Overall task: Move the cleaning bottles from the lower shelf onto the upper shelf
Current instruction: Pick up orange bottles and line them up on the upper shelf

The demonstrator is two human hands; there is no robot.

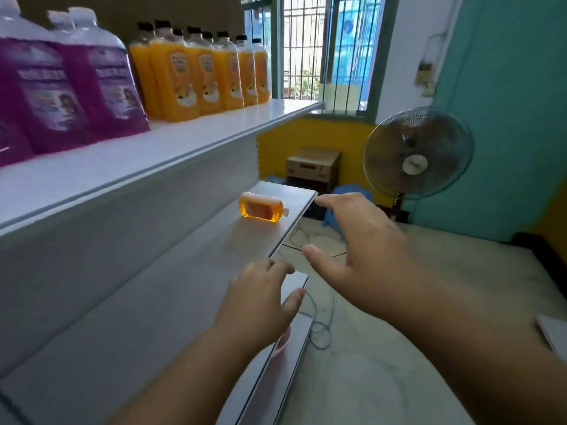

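Fingers of the left hand [260,297] lie relaxed and empty over the lower shelf [171,289] edge. The amber bottle [260,207] lies on its side near the shelf's far end. The right hand [362,240], spread wide, seems ready to take it up to the upper shelf [171,145], beside the orange bottles [199,75].
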